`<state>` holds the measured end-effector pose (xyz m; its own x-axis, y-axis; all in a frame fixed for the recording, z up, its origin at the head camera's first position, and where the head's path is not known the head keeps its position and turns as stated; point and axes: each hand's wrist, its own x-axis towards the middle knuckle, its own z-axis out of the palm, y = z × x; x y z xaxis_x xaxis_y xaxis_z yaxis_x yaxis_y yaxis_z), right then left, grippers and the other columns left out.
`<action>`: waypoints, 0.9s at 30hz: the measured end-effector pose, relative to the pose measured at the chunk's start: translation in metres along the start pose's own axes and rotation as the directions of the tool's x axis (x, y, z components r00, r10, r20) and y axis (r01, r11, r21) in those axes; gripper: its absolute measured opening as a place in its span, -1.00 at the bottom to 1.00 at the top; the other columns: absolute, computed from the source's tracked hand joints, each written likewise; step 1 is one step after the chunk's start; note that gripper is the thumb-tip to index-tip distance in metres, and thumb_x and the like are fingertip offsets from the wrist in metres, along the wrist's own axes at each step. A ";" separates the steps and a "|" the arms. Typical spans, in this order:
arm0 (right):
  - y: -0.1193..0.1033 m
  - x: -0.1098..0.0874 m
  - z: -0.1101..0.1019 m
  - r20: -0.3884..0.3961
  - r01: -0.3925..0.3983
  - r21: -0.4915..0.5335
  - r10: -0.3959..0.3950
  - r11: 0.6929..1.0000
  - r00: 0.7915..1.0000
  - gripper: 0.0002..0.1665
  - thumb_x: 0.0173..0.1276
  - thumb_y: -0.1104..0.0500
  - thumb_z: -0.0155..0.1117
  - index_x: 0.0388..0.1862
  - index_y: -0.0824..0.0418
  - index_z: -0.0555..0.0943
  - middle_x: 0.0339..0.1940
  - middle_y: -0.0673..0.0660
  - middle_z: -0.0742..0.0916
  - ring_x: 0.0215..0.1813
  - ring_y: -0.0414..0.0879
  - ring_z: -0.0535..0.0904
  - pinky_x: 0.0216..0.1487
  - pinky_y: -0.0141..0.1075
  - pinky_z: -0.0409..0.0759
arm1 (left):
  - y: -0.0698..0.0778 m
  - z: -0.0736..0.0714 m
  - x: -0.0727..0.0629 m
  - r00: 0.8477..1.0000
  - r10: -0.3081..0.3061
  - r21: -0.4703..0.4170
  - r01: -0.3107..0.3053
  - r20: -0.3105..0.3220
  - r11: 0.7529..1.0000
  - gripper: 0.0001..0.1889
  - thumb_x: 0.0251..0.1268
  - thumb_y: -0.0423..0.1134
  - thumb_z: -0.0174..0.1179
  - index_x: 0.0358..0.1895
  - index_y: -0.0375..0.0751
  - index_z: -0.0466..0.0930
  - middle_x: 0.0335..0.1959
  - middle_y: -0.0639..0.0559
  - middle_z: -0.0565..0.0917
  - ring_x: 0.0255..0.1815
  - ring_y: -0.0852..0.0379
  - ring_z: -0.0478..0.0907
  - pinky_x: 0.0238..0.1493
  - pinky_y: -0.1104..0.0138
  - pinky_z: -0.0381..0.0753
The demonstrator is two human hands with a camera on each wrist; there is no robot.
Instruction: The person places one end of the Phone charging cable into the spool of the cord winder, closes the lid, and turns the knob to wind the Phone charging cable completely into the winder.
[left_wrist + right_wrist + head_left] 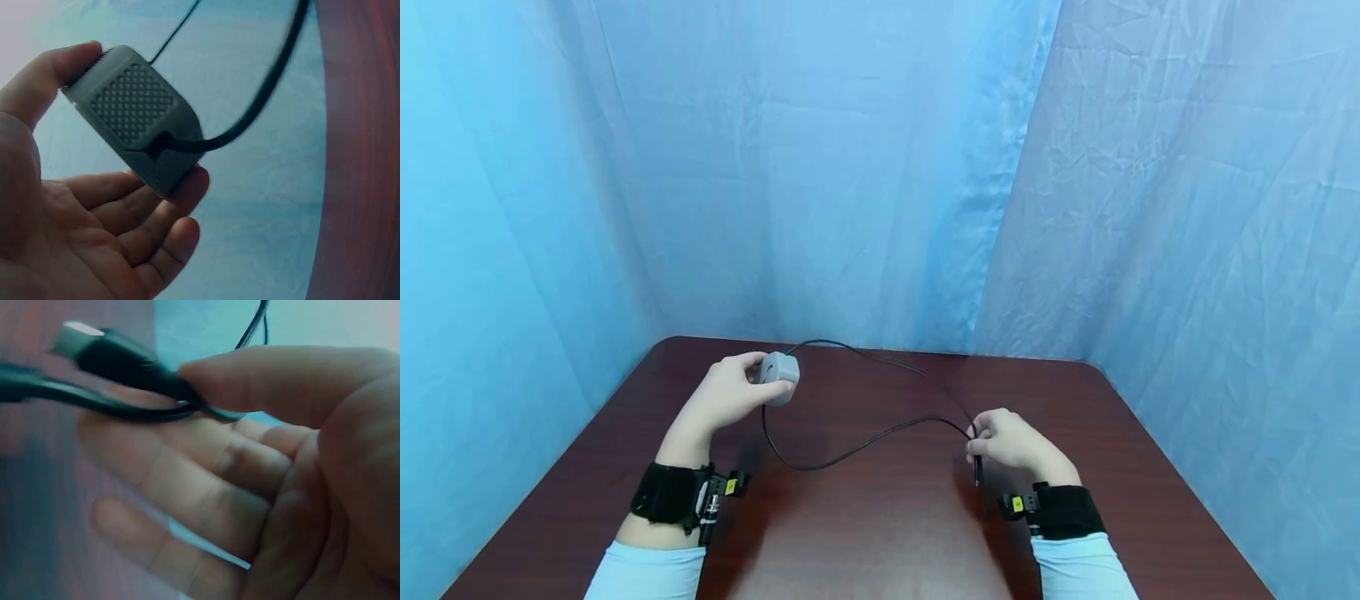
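My left hand point(722, 396) grips a small grey box point(780, 375) between thumb and fingers, above the left part of the table. In the left wrist view, the box point(134, 103) shows a bumpy textured face, and a thick black cable point(265, 94) comes out of it. Two black cable runs point(808, 467) form a wide loop across to my right hand point(1011, 442). There, thumb and fingers pinch both runs near their ends. The right wrist view shows a plug point(119, 359) with a metal tip and a second cable end point(15, 384), partly cut off.
The dark reddish-brown table point(880, 533) has rounded far corners. Blue cloth curtains point(850, 167) hang around its back and sides. Each wrist wears a black strap with a small camera, such as the left strap point(670, 493).
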<state>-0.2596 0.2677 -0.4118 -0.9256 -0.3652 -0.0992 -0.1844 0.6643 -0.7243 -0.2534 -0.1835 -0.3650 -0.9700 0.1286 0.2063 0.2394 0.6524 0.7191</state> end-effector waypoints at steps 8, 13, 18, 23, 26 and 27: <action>0.006 0.000 0.010 0.037 -0.078 -0.006 0.078 0.997 0.996 -0.83 0.42 0.27 0.34 -0.10 0.35 0.65 -0.39 0.15 0.73 -0.38 0.05 0.72 -0.31 -0.11 0.69 | -0.001 0.010 0.002 0.999 -0.034 0.042 0.032 0.036 0.999 -0.16 0.24 0.15 0.37 0.41 -0.39 0.39 0.11 -0.26 0.62 -0.01 -0.11 0.59 -0.09 0.05 0.63; 0.003 -0.004 0.001 -0.066 -0.051 -0.065 0.046 0.997 0.997 -0.55 0.47 0.10 0.34 0.19 0.35 0.60 -0.26 0.09 0.75 -0.24 -0.04 0.71 -0.20 -0.10 0.68 | 0.007 0.018 0.002 0.999 0.041 0.034 -0.041 -0.004 0.999 -0.25 0.21 0.10 0.41 0.38 -0.23 0.44 0.06 -0.14 0.63 -0.08 -0.04 0.58 -0.17 0.10 0.62; -0.014 -0.007 -0.005 -0.230 0.088 -0.166 -0.125 0.982 0.965 -0.44 0.51 -0.02 0.30 0.36 0.21 0.51 0.08 0.14 0.72 0.11 0.06 0.65 0.06 0.02 0.62 | 0.023 0.027 0.001 0.983 0.172 0.065 -0.167 -0.070 0.984 -0.18 0.16 0.03 0.46 0.46 -0.20 0.36 0.22 -0.13 0.55 0.01 -0.06 0.55 -0.14 0.08 0.63; -0.039 -0.009 0.001 -0.364 0.277 -0.247 -0.354 0.929 0.862 -0.39 0.52 0.02 0.29 0.47 0.15 0.44 0.32 0.18 0.61 0.32 0.10 0.52 0.12 0.09 0.57 | 0.044 0.039 -0.004 0.956 0.278 0.121 -0.266 -0.093 0.956 -0.15 0.09 -0.01 0.50 0.45 -0.15 0.35 0.21 -0.10 0.53 0.06 -0.08 0.47 -0.17 0.07 0.61; -0.054 -0.010 0.006 -0.404 0.397 -0.319 -0.502 0.861 0.764 -0.41 0.52 0.08 0.30 0.47 0.14 0.45 0.35 0.15 0.58 0.35 0.07 0.50 0.14 0.07 0.55 | 0.056 0.046 -0.008 0.923 0.375 0.171 -0.357 -0.088 0.918 -0.17 0.05 -0.03 0.53 0.41 -0.15 0.39 0.15 -0.05 0.56 0.05 -0.04 0.44 -0.05 0.04 0.51; -0.059 -0.010 0.009 -0.408 0.431 -0.340 -0.544 0.836 0.733 -0.42 0.51 0.10 0.30 0.46 0.14 0.46 0.35 0.14 0.58 0.37 0.05 0.49 0.17 0.06 0.54 | 0.059 0.049 -0.009 0.907 0.413 0.188 -0.393 -0.082 0.900 -0.18 0.03 -0.04 0.54 0.39 -0.16 0.41 0.14 -0.03 0.57 0.05 -0.02 0.44 -0.01 0.02 0.47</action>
<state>-0.2363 0.2268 -0.3742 -0.7130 -0.3635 0.5996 -0.6658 0.6193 -0.4162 -0.2326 -0.1094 -0.3565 -0.7775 0.3252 0.5382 0.5887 0.6773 0.4412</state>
